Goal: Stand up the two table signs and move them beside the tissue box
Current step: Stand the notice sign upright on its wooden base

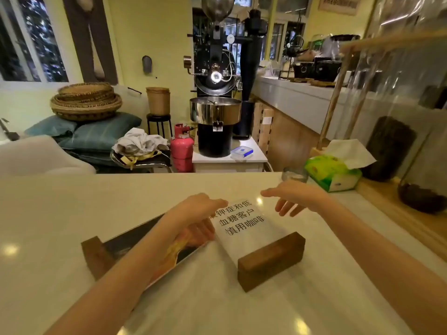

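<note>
The text sign [242,222] and picture sign [135,236] lie flat on the desk [72,204]. My right hand [295,198] is spread above it; whether my left hand [196,211] grips, I cannot tell

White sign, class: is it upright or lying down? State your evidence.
Lying down. The white sign lies face-up on the table, with its wooden base at the near end.

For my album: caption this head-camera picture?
Left hand and right hand reach for text sign and picture sign, both lying flat; tissue box nearby.

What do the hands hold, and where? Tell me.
Right hand holds nothing. Left hand rests at the text sign's edge; whether it grips cannot be told.
</note>
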